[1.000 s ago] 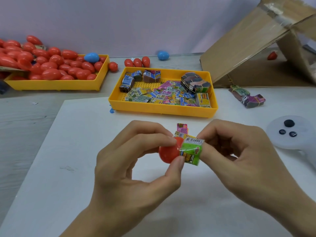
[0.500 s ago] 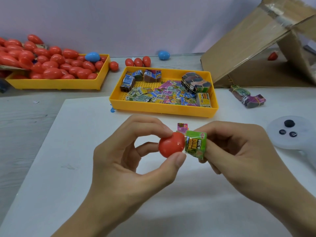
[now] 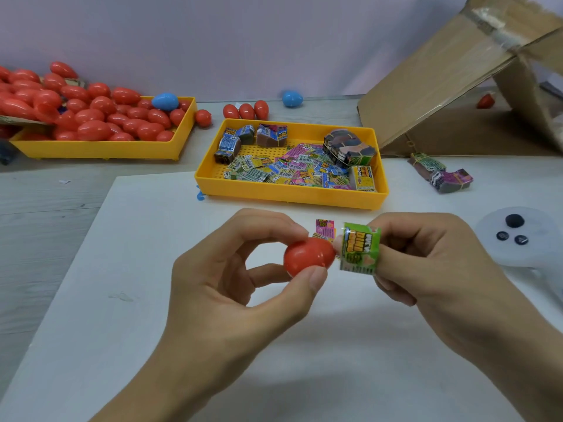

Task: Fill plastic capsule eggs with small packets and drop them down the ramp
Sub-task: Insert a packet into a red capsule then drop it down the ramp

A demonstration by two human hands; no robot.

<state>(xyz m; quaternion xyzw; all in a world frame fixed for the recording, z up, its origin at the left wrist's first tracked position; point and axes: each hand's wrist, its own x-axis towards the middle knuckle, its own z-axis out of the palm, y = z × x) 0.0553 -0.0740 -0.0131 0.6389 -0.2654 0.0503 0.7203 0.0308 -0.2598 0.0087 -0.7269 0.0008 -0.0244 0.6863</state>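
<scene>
My left hand [image 3: 231, 287] pinches a red capsule half [image 3: 307, 256] above the white board [image 3: 122, 300]; my right hand [image 3: 426, 263] grips a green packet [image 3: 359, 249] at its rim. Packet not inserted; closing and the cardboard ramp [image 3: 432, 86] drop remain

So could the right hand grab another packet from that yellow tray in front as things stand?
Probably not yet. The right hand is already pinching a green packet beside the red egg. Nothing blocks the way to the packet tray, though.
</scene>
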